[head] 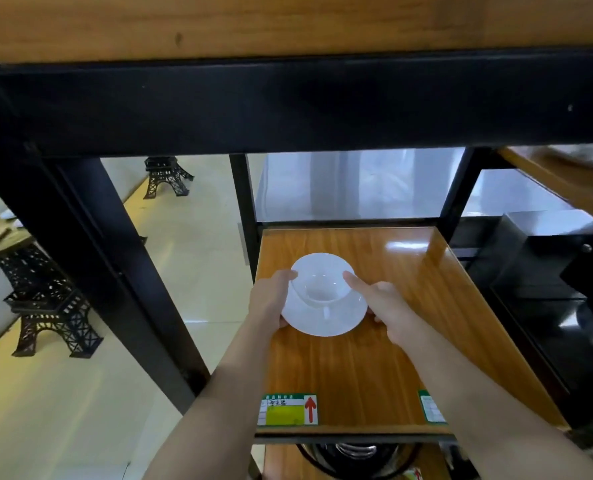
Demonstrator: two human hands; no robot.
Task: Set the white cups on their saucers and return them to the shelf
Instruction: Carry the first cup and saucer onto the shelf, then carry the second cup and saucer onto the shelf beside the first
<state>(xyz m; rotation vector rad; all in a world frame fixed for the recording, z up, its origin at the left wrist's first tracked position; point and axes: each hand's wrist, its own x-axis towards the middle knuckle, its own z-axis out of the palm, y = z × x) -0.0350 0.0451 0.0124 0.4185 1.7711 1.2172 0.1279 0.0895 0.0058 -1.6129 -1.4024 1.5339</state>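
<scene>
A white cup (321, 291) sits upright on a white saucer (326, 322), its handle pointing toward me. The pair is over the middle of a glossy wooden shelf board (409, 289). My left hand (271, 299) grips the saucer's left rim, thumb on top. On the right rim is my right hand (385, 303), with its forefinger reaching along the cup's side. Whether the saucer rests on the board or hovers just above it cannot be told.
A black metal frame (288, 105) and an upper wooden board overhang the shelf. Two label stickers (288, 409) mark the front edge. Black Eiffel Tower models (51, 306) stand at the left, black boxes (547, 258) at the right, and a dark pot (357, 457) below.
</scene>
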